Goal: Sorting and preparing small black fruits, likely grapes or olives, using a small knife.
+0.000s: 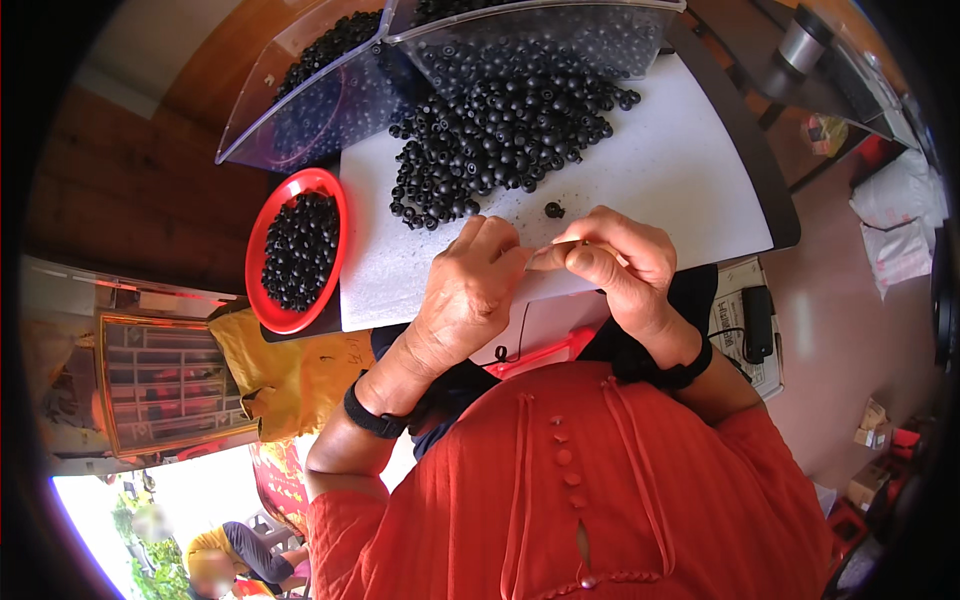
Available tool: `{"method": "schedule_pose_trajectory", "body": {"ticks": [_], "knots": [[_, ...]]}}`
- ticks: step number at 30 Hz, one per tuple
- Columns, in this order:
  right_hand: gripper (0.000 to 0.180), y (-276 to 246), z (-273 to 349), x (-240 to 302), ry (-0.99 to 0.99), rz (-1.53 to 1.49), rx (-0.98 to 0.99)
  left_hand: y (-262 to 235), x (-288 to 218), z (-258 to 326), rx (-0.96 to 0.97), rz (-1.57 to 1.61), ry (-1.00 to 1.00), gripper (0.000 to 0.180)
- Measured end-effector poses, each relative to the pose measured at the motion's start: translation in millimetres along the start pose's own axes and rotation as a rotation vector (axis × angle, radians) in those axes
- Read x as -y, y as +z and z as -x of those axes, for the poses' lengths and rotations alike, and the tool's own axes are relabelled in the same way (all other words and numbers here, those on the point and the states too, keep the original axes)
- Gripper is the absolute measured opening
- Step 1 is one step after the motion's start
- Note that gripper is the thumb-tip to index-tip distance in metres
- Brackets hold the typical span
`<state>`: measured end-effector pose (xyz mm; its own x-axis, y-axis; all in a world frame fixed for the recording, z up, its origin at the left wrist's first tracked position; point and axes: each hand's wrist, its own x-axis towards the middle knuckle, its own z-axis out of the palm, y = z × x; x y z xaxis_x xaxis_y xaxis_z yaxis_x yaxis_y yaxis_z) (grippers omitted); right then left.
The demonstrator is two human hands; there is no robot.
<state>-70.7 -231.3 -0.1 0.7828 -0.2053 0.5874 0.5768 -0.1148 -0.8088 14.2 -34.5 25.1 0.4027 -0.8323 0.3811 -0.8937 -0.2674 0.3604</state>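
Note:
My left hand [468, 290] and my right hand [632, 268] meet over the near edge of a white sheet [690, 190] on the table. Both are closed, fingertips pinched close together. Something small and brownish shows between them, but I cannot make out what it is. Just beyond my fingers lies a single small black piece [554, 210]. A heap of round black knob-like pieces [500, 130], some showing a hole, spreads over the sheet's far side. To the left, a red oval dish [256, 262] holds many smaller-looking black pieces [302, 250].
Two clear plastic bins [235, 135] with more black pieces stand at the far edge. A metal cylinder [805, 42] stands far right. White sacks [895, 225] and small boxes [873, 425] lie on the floor at right. A yellow bag [290, 365] is at left; a person [230, 555] sits lower left.

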Motion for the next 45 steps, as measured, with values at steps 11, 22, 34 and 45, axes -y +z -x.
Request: {"method": "schedule_pose_trajectory", "body": {"ticks": [11,22,34,45], "knots": [[0.014,4.0,-4.9,0.1,-0.036,0.046,0.035,20.9,-14.8,-2.1,-0.273,0.067,-0.202,0.018],[0.019,5.8,-3.0,8.1,0.074,0.064,0.008,24.5,-24.0,-7.1,-0.058,-0.349,-0.096,0.028],[0.017,27.5,-16.5,30.3,0.405,0.025,0.003,-10.8,7.6,34.7,-0.344,1.155,-0.651,0.013],[0.022,48.5,-16.1,-3.3,0.204,0.327,0.095,-7.9,18.0,54.1,-0.454,1.614,-0.614,0.019]]}}
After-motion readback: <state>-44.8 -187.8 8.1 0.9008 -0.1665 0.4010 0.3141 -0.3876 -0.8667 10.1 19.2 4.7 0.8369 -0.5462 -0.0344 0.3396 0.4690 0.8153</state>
